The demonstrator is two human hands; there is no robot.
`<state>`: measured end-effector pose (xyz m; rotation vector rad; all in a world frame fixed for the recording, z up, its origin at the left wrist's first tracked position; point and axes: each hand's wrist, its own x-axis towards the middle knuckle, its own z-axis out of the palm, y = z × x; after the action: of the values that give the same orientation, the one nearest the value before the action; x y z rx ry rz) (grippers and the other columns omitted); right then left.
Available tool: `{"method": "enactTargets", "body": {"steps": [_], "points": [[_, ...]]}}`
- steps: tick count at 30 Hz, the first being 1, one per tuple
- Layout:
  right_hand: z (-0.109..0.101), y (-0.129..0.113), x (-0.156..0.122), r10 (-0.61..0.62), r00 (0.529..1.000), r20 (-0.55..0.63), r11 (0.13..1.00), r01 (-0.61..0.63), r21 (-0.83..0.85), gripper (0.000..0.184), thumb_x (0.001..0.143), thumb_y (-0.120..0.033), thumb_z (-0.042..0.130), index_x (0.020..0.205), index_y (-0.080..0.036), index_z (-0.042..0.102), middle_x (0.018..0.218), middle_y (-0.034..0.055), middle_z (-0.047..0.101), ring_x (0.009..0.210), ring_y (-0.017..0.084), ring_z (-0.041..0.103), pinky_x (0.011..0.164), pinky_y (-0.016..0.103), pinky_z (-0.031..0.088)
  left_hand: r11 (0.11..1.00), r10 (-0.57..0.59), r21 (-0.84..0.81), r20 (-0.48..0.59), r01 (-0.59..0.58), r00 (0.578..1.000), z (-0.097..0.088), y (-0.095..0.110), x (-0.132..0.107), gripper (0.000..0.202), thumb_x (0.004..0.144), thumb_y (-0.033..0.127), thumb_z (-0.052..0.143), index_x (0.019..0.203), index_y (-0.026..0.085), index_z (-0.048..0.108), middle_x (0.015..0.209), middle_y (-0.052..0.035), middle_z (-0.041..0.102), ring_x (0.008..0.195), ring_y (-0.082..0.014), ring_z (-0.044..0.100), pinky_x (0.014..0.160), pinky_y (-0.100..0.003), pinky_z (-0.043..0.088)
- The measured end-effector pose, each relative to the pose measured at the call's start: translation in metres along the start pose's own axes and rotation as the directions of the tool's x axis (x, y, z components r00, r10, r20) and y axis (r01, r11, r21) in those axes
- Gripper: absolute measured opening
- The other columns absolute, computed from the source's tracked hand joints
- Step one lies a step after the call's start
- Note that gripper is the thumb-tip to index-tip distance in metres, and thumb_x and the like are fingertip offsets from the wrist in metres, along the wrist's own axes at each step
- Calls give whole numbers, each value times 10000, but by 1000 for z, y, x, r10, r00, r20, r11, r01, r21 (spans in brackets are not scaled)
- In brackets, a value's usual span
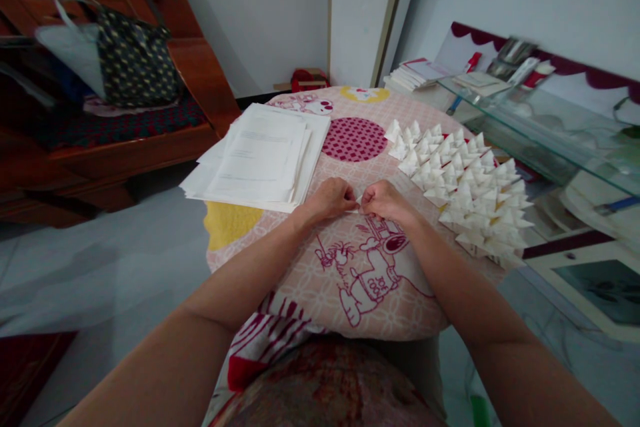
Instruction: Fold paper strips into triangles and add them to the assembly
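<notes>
My left hand (334, 195) and my right hand (384, 200) meet over the middle of the table. Between their pinched fingertips is a small piece of white paper (359, 203), mostly hidden by the fingers, so its folds cannot be made out. Left of my hands lies a stack of white paper sheets (255, 160), the top one with faint print. To the right stand many small pointed folded paper pieces (463, 180), set close together in rows.
A pink patterned cloth (295, 267) with cartoon figures covers the round table. Along the right runs a glass shelf (545, 140) with cups and papers. Books (417, 73) are piled at the back. A wooden bench (195, 80) at the left bears a dotted bag (135, 60).
</notes>
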<state>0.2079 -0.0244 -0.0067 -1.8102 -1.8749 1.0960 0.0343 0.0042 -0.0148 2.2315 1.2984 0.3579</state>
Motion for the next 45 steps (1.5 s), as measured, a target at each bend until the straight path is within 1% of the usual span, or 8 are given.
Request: {"method": "enactTargets", "body": {"steps": [6, 12, 17, 24, 33, 39, 42, 45], "points": [[3, 1, 2, -32, 999, -16, 999, 32, -44, 83, 718, -122, 725, 704, -145, 646, 521, -24, 582, 403, 82, 494, 416, 194, 367, 999, 16, 37, 18, -17, 1000, -2, 1, -1, 151, 791, 236, 666, 769, 131, 772, 674, -44, 691, 606, -141, 556, 622, -270, 382], [3, 0, 4, -5, 1000, -14, 999, 4, -45, 85, 713, -94, 705, 688, -145, 642, 504, -28, 570, 398, 91, 498, 420, 202, 369, 999, 37, 27, 14, -37, 999, -1, 0, -7, 219, 745, 232, 677, 938, 142, 730, 757, -34, 716, 672, -154, 614, 640, -253, 422], [2, -1, 5, 10, 1000, 3, 1000, -10, -14, 118, 713, -75, 692, 670, -157, 620, 478, -46, 543, 374, 85, 480, 401, 197, 352, 999, 17, 45, 4, -17, 1000, 1, 2, -6, 240, 736, 254, 683, 939, 134, 724, 789, -52, 712, 703, -177, 619, 652, -278, 425], [1, -4, 2, -3, 1000, -1, 1000, 3, -21, 141, 705, -75, 698, 644, -163, 607, 474, -36, 553, 370, 96, 493, 391, 208, 353, 999, 32, 11, 16, -32, 999, 0, 0, -4, 222, 698, 217, 686, 907, 143, 702, 745, -26, 674, 656, -150, 569, 625, -266, 384], [2, -1, 3, 4, 1000, -3, 1000, -4, 25, 166, 707, -63, 719, 632, -159, 606, 462, -37, 558, 353, 79, 473, 389, 197, 333, 982, 69, -181, 95, -51, 993, -7, -10, -3, 268, 608, 101, 643, 868, 149, 691, 663, 28, 631, 608, -118, 546, 604, -232, 388], [0, -2, 1, 71, 997, 17, 996, -71, 59, 133, 698, -51, 683, 664, -157, 609, 452, -47, 550, 339, 73, 467, 364, 179, 309, 954, 99, -295, 135, -56, 986, -8, -18, -2, 304, 586, 69, 597, 869, 135, 687, 683, 18, 625, 616, -115, 543, 599, -233, 395], [-1, -1, 0, 65, 997, 30, 995, -67, 70, 127, 703, -45, 639, 661, -159, 604, 454, -44, 547, 348, 81, 482, 356, 178, 321, 922, 125, -385, 186, -45, 974, -10, -24, -3, 318, 593, 77, 594, 892, 130, 687, 698, 14, 629, 629, -114, 544, 608, -232, 405], [-1, 2, 0, 29, 999, 27, 996, -32, 86, 127, 702, -47, 621, 653, -162, 600, 458, -42, 545, 364, 86, 500, 354, 176, 331, 905, 157, -421, 204, -59, 966, -11, -26, -4, 289, 665, 132, 602, 935, 129, 705, 717, 1, 650, 636, -113, 547, 627, -236, 417]]}}
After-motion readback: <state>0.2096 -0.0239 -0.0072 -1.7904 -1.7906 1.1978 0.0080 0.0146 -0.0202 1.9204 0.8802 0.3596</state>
